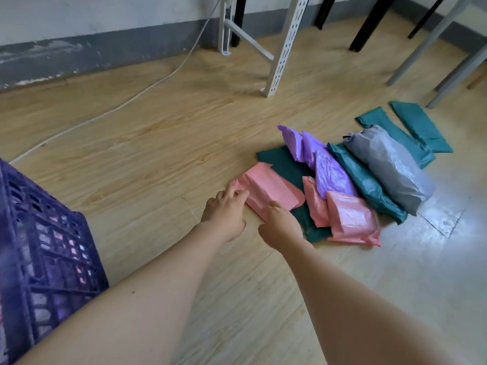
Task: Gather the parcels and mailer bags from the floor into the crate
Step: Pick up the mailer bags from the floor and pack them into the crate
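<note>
Purple lattice plastic crate [47, 246] is standing far left, well apart from the pile. White cable [131, 98] is trailing across the wood-look floor [158, 154]. Left hand [226, 212] is curling its fingers on the left corner of a flat pink plastic mailer bag [268, 191]. Right hand [279, 225] is pinching the bag's near edge. The bag is lying on a dark green flat mailer [284, 164]. Purple plastic mailers [329, 172], a teal plastic mailer [369, 185] and a grey plastic mailer [390, 167] are overlapping rightward.
</note>
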Demonstrator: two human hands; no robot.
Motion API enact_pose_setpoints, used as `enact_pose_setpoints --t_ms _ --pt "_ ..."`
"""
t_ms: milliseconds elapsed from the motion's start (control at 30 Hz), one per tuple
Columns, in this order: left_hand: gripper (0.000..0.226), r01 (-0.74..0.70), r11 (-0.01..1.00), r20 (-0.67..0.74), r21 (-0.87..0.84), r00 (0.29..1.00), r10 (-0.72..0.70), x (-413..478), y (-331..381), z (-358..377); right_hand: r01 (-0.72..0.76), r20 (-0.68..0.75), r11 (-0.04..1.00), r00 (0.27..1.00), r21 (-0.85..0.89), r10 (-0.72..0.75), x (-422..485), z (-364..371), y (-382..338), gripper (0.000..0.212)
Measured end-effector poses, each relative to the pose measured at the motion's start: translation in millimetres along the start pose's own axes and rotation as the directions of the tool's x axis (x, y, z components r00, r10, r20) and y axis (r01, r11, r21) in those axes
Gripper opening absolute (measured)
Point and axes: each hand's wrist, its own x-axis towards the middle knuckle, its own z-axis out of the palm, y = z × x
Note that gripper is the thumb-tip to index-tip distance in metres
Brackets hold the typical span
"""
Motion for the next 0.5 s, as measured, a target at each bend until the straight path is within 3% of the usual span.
enact_pose_setpoints --t_ms 133,333,500 --pt "0.064 0.031 0.999 0.02 -0.009 0.999 -0.031 12.1 -12.8 13.6 -0.003 0.082 0.999 0.997 -0.04 0.006 24.8 17.7 11.5 0.024" --pt "0.063 0.061 0.997 0.053 -0.04 0.997 -0.059 23.0 -29.0 28.5 -0.007 0.158 0.998 0.987 -0.058 0.016 55.6 36.6 26.9 0.052" --pt "0.065 0.084 0.995 0.071 -0.051 0.994 -0.08 30.6 -39.8 38.9 0.023 0.228 1.0 0.973 -0.018 -0.018 71.3 51.6 32.2 0.05"
